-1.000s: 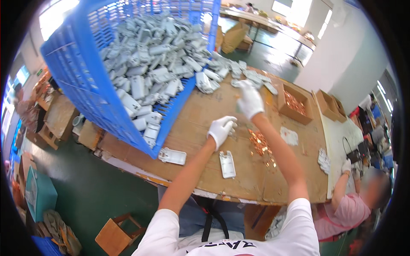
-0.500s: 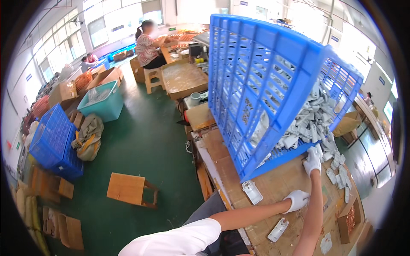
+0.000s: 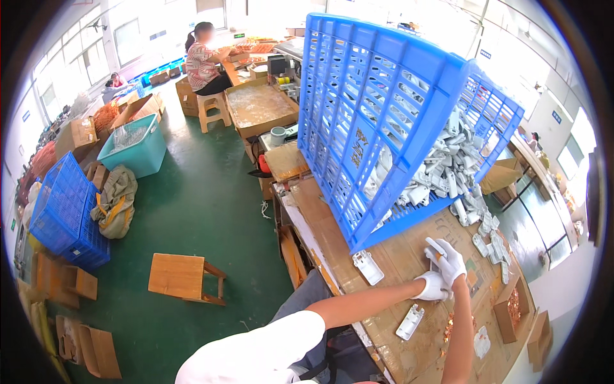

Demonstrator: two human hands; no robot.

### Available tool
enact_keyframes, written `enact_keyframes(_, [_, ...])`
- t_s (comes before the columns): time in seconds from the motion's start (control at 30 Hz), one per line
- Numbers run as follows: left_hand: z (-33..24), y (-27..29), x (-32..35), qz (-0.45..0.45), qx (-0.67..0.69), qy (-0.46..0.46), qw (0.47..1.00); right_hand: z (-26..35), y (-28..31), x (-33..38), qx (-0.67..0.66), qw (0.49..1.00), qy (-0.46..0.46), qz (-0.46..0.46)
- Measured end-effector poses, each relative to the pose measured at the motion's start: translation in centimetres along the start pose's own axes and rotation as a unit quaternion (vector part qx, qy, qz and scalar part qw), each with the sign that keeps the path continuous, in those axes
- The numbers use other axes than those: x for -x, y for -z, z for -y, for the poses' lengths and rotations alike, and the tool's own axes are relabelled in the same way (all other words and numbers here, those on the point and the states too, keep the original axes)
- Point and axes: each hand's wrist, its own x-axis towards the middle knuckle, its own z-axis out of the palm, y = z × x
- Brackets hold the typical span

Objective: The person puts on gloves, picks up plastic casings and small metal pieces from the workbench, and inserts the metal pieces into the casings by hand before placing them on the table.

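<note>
My right hand [image 3: 453,262], in a white glove, is closed around a pale plastic housing piece [image 3: 437,247] above the cardboard-covered table [image 3: 409,256]. Right below it, close to that wrist, my gloved left hand [image 3: 432,286] has its fingers curled; what they hold, if anything, is hidden. One white plastic housing [image 3: 368,267] lies by the crate's near corner, another [image 3: 410,322] nearer to me. A large blue crate [image 3: 377,121] rests on its side with its opening to the right. Grey-white plastic pieces [image 3: 448,163] heap inside and spill out onto the table [image 3: 491,240].
Small copper-coloured parts [image 3: 449,329] lie scattered near my right forearm, beside an open cardboard box [image 3: 511,313]. On the floor at left stand a wooden stool [image 3: 178,276], blue crates [image 3: 70,214] and a teal tub [image 3: 137,150]. Another person [image 3: 203,64] sits at the far bench.
My right hand has drawn back from the pieces at the crate's opening toward me, now with a plastic piece in it. My left hand has shifted slightly and both hands are together.
</note>
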Motion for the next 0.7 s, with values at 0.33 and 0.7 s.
enact_keyframes(0.33, [3.8,2.5,-2.4,0.038,0.503,0.159,0.849,-0.4,4.4,5.0,0.036,0.934,-0.024,-0.356])
enact_keyframes(0.7, [0.6,1.2,-0.2,0.033,0.372,0.069,0.925,-2.3,6.1,9.3,-0.15,0.963,-0.192,-0.113])
